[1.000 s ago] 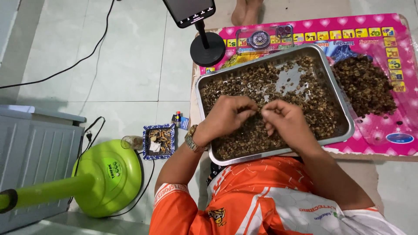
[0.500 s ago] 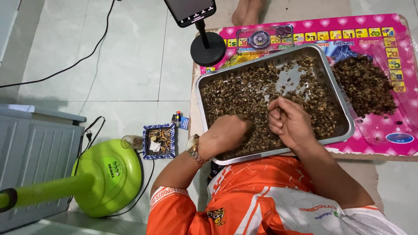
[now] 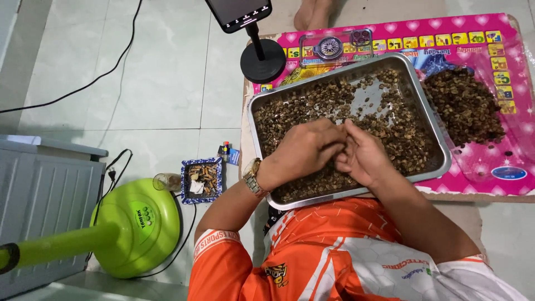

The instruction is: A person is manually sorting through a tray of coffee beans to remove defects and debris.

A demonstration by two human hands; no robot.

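A steel tray (image 3: pixel 440 146) full of small brown beans (image 3: pixel 301 114) lies on a pink mat (image 3: pixel 490 173) in front of me. My left hand (image 3: pixel 304 151) and my right hand (image 3: pixel 359 155) meet above the middle of the tray, fingertips pressed together, pinching something small that I cannot make out. A wristwatch (image 3: pixel 252 177) is on my left wrist. A loose heap of darker beans (image 3: pixel 465 106) sits on the mat to the right of the tray.
A phone on a black round stand (image 3: pixel 262 58) rises at the tray's far left corner. A clear case (image 3: pixel 334 47) lies behind the tray. Left on the tiled floor are a small ashtray box (image 3: pixel 203 179), a green fan base (image 3: pixel 136 226) and cables (image 3: pixel 83 89).
My left hand lifted from the beans at the tray's near edge and moved up to meet my right hand, which shifted slightly left; fingertips now touch.
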